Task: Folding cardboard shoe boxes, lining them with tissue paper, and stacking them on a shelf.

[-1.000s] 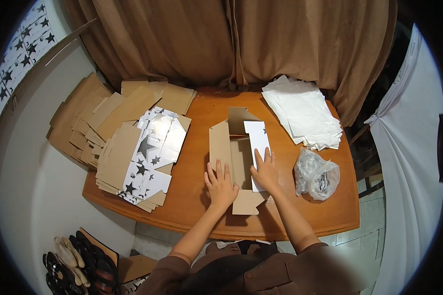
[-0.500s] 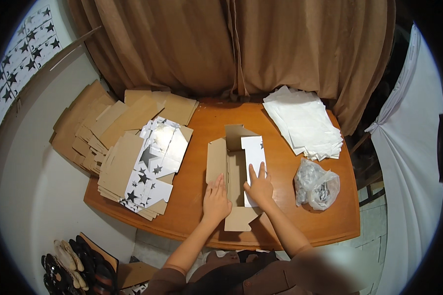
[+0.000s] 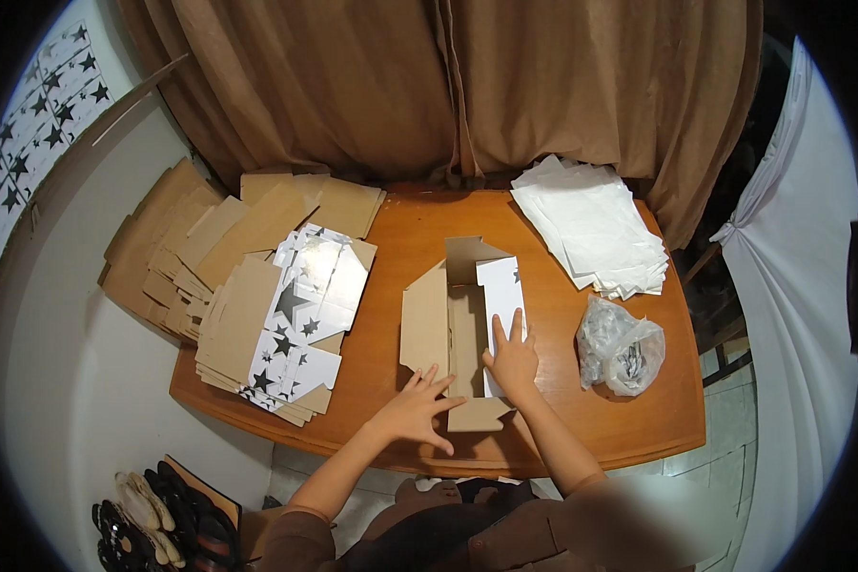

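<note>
A long cardboard box [image 3: 466, 329] stands on the wooden table in front of me, its top flaps spread. Its inside is plain brown, and the right flap [image 3: 501, 288] shows a white face with a dark star. My right hand [image 3: 516, 364] lies on that white flap with fingers stretched out. Fingers spread, my left hand [image 3: 417, 406] is at the near left corner of the box, by the lower end of the brown left flap [image 3: 423, 324]. The near end flap [image 3: 479, 414] sticks out toward me, and the far end flap [image 3: 471, 251] stands up.
Flat brown and star-printed cardboard pieces [image 3: 296, 315] are stacked on the table's left. White sheets [image 3: 591, 224] lie at the back right, with a clear plastic bag [image 3: 623, 348] nearer me. Shoes [image 3: 162, 515] sit at the lower left. A brown curtain [image 3: 372, 86] hangs behind the table.
My left hand has slid off the left flap toward the near corner, and its fingers have spread. My right hand stays on the white flap. The near end flap has tipped up somewhat.
</note>
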Available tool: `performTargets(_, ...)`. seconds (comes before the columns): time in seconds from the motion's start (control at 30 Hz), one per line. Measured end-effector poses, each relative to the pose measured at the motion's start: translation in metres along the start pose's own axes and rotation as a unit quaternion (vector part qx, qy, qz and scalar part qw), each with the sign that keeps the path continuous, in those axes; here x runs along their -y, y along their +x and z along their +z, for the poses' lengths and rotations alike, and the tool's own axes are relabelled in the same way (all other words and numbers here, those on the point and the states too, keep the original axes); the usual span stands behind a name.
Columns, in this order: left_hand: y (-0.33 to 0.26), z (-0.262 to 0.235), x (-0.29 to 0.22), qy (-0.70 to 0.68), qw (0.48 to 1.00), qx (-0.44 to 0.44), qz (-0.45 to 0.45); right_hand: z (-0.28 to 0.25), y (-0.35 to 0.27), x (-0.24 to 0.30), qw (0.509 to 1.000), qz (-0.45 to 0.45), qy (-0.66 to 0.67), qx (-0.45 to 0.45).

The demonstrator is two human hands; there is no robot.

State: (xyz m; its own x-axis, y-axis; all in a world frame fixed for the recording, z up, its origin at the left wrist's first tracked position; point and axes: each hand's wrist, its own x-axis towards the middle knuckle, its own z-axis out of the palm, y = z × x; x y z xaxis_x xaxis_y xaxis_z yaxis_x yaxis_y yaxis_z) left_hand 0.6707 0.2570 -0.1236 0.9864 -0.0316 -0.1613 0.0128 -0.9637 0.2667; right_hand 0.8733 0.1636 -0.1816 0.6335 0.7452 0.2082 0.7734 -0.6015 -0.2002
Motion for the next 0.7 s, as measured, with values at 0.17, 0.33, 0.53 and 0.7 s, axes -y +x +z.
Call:
performTargets(0.17, 0.010, 0.025, 0.015, -0.125, 0.984, -0.113, 0.052, -0.013, 0.000, 0.006, 0.997, 0.000, 0.076, 0.028)
performTargets(0.33, 0.043, 0.001, -0.005, -0.328, 0.923, -0.170, -0.107, -0.013, 0.003, -0.003, 0.996, 0.021, 0.073, 0.039)
performTargets(0.53, 0.065, 0.015, 0.011, -0.125, 0.922, -0.359, -0.073, -0.025, 0.011, -0.003, 0.975, 0.066, 0.197, 0.075)
performTargets(0.7, 0.083, 0.023, 0.016, -0.028, 0.958, -0.244, -0.146, -0.012, 0.021, -0.005, 0.998, 0.011, 0.055, -0.021)
